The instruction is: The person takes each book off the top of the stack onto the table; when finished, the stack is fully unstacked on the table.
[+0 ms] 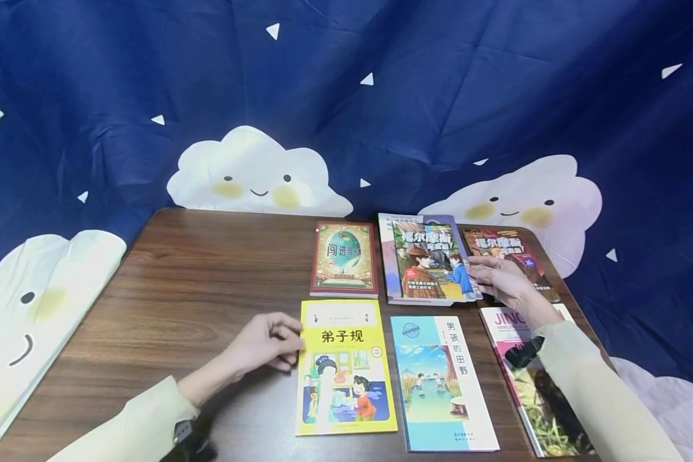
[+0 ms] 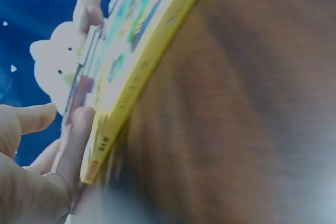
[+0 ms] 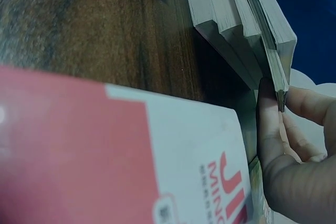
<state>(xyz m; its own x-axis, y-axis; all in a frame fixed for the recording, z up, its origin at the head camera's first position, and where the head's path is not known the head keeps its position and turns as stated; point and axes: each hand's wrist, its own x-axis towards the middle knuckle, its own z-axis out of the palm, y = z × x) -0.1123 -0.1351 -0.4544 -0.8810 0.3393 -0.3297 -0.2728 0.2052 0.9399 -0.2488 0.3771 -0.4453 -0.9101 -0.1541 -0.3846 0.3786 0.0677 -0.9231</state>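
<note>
In the head view, my right hand [image 1: 504, 280] reaches to the right edge of a comic-style book [image 1: 433, 266] on top of a pile, above a pale purple book [image 1: 386, 247]. The right wrist view shows the thumb and fingers [image 3: 306, 104] pinching the corner of a thin book [image 3: 278, 77] beside thicker page blocks. My left hand [image 1: 265, 343] is by the left edge of a yellow book [image 1: 346, 366], its fingers loosely bent. From the left wrist, its fingertips appear close to the yellow spine [image 2: 142, 77]; whether they touch it I cannot tell.
A red-bordered book [image 1: 344, 259] lies behind the yellow one. To the right are a blue-and-white book [image 1: 444, 385], a pink magazine-like book [image 1: 531, 385] partly under the right sleeve, and a dark red book [image 1: 493, 240]. A blue cloud-print cloth [image 1: 300, 83] hangs behind the wooden table [image 1: 225, 269].
</note>
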